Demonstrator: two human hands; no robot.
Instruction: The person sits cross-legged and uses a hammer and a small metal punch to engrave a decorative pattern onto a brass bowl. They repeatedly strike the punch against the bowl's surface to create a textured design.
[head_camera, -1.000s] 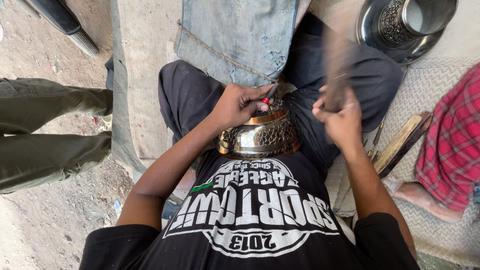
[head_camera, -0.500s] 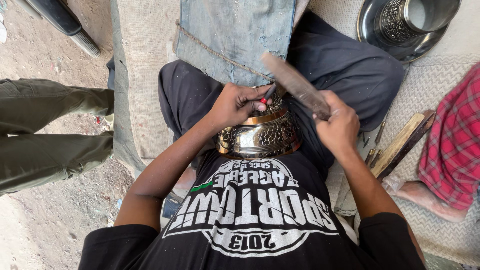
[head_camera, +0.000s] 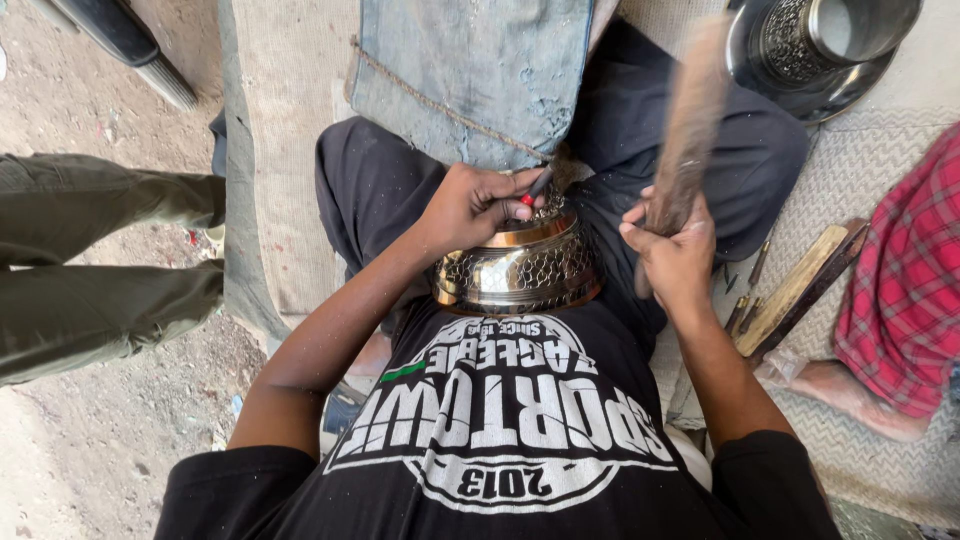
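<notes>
While we sit cross-legged on the mat, the engraved metal bowl (head_camera: 520, 265) sits right in our lap, dead center, rim tilted away from us. Our left hand (head_camera: 470, 205) rests on the bowl's top edge at about 11 o'clock, fingers curled and pinching a thin dark punch tool (head_camera: 537, 186) with a red bit near the grip, its tip hidden down against the metal. Our right hand (head_camera: 675, 255) is at 3 o'clock from the bowl, fist wrapped tight around a wooden mallet (head_camera: 690, 125) that points up toward 12 and looks blurred. A folded denim cloth (head_camera: 480, 70) lies at 12 o'clock over our legs. Up at 1 o'clock there's a shiny perforated metal vessel (head_camera: 810, 45). A few wooden sticks (head_camera: 795, 290) lie at 3 o'clock, next to someone's red checked garment (head_camera: 910, 290). Someone's olive trouser legs (head_camera: 90, 260) are off at 9 o'clock.
</notes>
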